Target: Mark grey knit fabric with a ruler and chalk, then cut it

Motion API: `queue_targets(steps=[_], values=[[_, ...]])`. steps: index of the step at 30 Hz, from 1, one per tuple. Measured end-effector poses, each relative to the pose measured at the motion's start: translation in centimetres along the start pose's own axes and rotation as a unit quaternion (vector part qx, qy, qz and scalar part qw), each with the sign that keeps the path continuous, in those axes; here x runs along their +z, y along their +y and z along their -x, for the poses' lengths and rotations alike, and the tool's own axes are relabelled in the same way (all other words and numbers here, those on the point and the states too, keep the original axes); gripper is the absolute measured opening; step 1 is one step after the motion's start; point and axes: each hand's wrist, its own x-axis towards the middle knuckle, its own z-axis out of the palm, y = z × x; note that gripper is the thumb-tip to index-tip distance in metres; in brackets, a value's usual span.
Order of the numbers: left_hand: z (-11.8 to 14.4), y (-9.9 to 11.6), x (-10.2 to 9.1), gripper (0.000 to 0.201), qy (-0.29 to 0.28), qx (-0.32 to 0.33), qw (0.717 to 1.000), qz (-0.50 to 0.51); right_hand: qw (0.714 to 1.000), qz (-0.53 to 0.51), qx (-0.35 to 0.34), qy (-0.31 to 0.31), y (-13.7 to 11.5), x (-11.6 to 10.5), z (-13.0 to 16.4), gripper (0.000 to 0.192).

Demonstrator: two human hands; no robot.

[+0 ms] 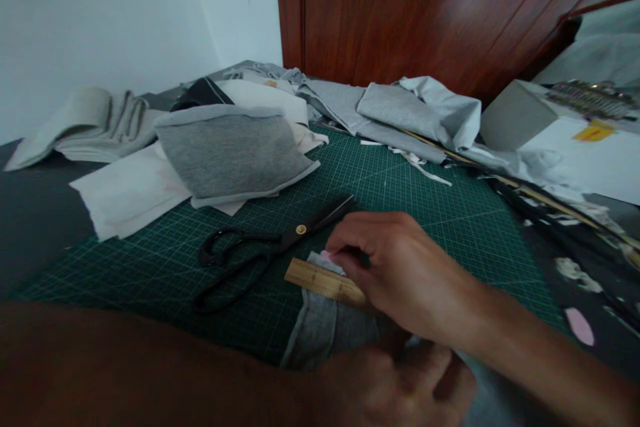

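My right hand (400, 263) pinches a small pink piece (327, 255), which looks like tailor's chalk, between thumb and forefinger. Its tip is beside the upper edge of a short wooden ruler (320, 282). The ruler lies across a grey cloth piece (325, 327), whose end shows just past it. Below, my left hand (400, 380) is over the cloth, fingers bent and partly blurred, near the ruler's covered end; what they grip is hidden. Black-handled scissors (287, 240) lie half open to the left of the ruler, apart from both hands.
Under everything is a green gridded cutting mat (390, 187). Grey folded fabric (235, 153) and white pieces (135, 193) are at back left, more grey cloth (400, 110) at the back. A white box (560, 133) and a pink oval piece (580, 327) are on the right.
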Motion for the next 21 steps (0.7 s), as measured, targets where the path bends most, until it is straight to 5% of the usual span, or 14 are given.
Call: queue_targets(steps=[5,12,21], values=[[0.2,0.1,0.3,0.024,0.014,0.008,1.0,0.012,1.0,-0.008,0.01,-0.001,0.2,-0.8,0.7,0.021],[0.3,0.1,0.1,0.015,-0.001,-0.006,1.0,0.014,0.998,0.019,-0.006,-0.054,-0.2,0.5,-0.2,0.023],[0.3,0.3,-0.1,0.026,0.022,-0.03,0.999,0.021,0.998,0.03,-0.045,-0.037,-0.6,2.1,-2.2,0.021]])
